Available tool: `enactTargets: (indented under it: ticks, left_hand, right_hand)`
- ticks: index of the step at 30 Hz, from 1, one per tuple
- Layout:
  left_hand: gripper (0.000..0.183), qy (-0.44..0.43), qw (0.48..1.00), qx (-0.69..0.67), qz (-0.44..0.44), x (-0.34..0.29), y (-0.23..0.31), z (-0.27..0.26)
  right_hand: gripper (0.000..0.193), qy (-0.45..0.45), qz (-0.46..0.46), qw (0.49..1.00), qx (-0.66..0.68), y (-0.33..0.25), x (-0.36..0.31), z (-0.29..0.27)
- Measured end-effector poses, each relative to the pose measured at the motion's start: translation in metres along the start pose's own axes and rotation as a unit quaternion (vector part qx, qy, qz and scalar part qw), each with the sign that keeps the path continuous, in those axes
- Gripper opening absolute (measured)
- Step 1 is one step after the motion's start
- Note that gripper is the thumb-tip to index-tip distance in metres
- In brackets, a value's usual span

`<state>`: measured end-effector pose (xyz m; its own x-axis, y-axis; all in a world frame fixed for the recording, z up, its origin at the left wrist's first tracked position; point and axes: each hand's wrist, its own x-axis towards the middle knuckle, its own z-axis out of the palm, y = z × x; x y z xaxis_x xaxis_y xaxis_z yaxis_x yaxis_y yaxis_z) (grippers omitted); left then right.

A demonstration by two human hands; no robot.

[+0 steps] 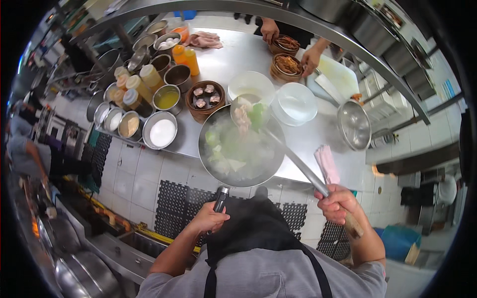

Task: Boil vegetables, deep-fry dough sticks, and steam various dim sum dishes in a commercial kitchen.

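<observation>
My left hand is closed round the black handle of a wok, tilted at the counter's edge. Steam rises from the green leafy vegetables and broth in it. With my right hand I grip the wooden end of a long metal ladle. Its bowl, above the wok's far rim, carries pale pinkish pieces and green leaf. Just beyond the ladle stands a large white bowl, partly covered by it. Beside that, to the right, are stacked whitish bowls.
Left of the wok stand a bamboo steamer of dumplings, seasoning pots and sauce bottles. Across the counter, another person's hands touch small steamers. At right are a cleaver, a metal bowl and a pink cloth.
</observation>
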<state>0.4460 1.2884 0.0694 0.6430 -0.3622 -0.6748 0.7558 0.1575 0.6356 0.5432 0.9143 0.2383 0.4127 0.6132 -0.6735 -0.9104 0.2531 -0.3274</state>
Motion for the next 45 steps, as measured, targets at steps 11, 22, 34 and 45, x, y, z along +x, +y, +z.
enactTargets:
  ticks: [11,22,34,45]
  left_hand:
    - [0.024,0.144,0.983,-0.104,0.038,0.019,-0.043,0.107]
    - [0.022,0.174,0.97,-0.154,0.075,-0.001,-0.072,0.127]
    - [0.022,0.131,0.976,-0.141,0.1,-0.035,-0.1,0.073]
    - [0.023,0.147,0.971,-0.155,0.111,-0.056,-0.113,0.063]
  right_hand:
    - [0.012,0.039,-0.036,0.956,-0.287,-0.131,0.049,-0.025]
    - [0.021,0.225,-0.136,0.649,-0.714,-0.107,0.09,-0.058]
    - [0.025,0.203,-0.208,0.405,-0.867,-0.002,0.011,-0.042]
    - [0.01,0.103,0.12,0.808,-0.568,0.044,-0.023,-0.009]
